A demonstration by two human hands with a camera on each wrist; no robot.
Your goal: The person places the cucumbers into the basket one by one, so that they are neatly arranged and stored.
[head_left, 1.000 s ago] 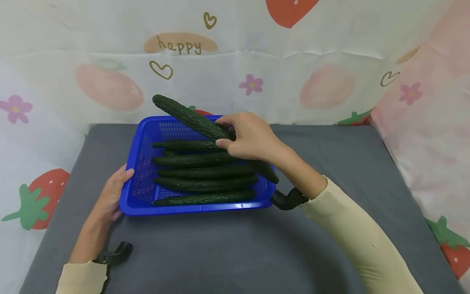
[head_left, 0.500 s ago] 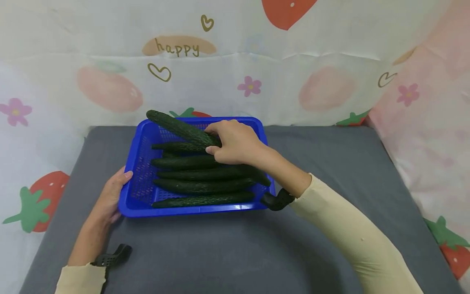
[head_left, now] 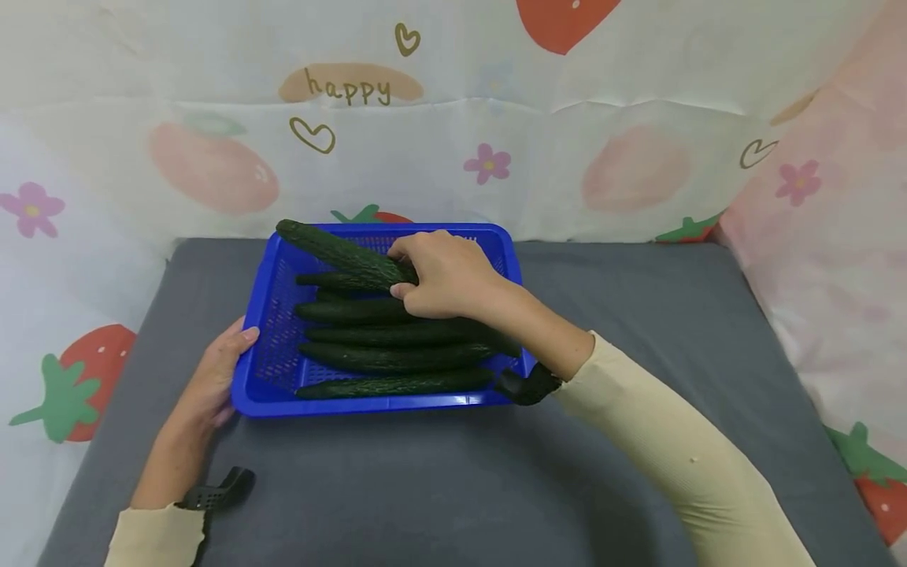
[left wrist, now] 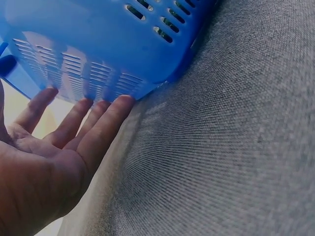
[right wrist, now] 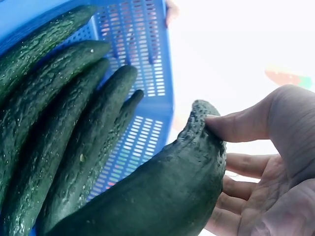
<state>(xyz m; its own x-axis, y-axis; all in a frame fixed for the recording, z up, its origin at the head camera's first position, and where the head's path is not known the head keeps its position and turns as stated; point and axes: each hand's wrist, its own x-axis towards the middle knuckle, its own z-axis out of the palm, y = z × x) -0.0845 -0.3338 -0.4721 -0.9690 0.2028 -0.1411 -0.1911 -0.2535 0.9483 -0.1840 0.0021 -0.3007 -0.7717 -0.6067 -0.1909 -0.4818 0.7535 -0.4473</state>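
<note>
A blue plastic basket with slotted walls sits on the grey cloth. My left hand grips its left side, thumb over the rim. From the left wrist view, the fingertips bear against the slotted outer wall. Across the basket, my right hand pinches a dark green cucumber near its middle, its far end raised over the back left rim. The right wrist view shows that cucumber between thumb and fingers. Several other cucumbers lie side by side in the basket, partly covered by the right hand.
Grey cloth covers the table in front of and beside the basket. A white printed curtain hangs behind, with a pinkish one at the right. Black wrist mounts sit by both cuffs.
My right hand has moved left and slightly down with the cucumber, bringing it lower over the others in the basket. The left hand keeps its hold on the basket's side.
</note>
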